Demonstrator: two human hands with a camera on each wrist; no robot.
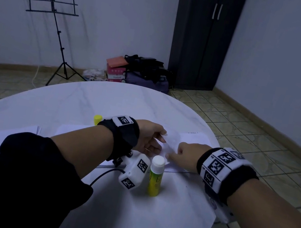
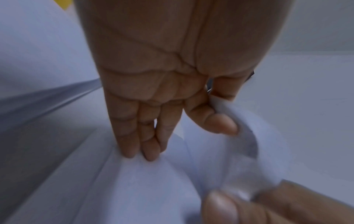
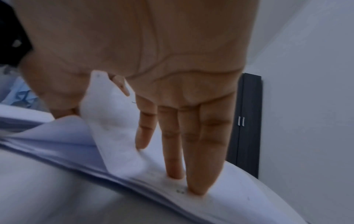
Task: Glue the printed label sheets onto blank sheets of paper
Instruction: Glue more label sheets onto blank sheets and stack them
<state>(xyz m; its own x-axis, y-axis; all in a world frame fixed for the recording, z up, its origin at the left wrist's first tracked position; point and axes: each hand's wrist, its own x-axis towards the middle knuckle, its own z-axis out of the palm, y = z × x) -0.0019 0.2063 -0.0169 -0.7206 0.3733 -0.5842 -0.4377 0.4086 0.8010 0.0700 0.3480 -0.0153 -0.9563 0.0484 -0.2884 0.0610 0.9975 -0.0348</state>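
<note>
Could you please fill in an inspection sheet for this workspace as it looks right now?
Surface: round white marble-look table.
Job's things: curled label sheet held by both hands; paper stack beneath; capped glue stick upright; second glue stick behind the left wrist.
Clutter: nothing seen.
Grippers: left hand and right hand pinch the sheet.
Cables: black cable from the left wrist camera.
Surroundings: music stand, dark wardrobe, boxes and bags on the floor.

Marble table [image 1: 79, 101]: papers [image 1: 191, 139], glue stick [image 1: 155, 177]
</note>
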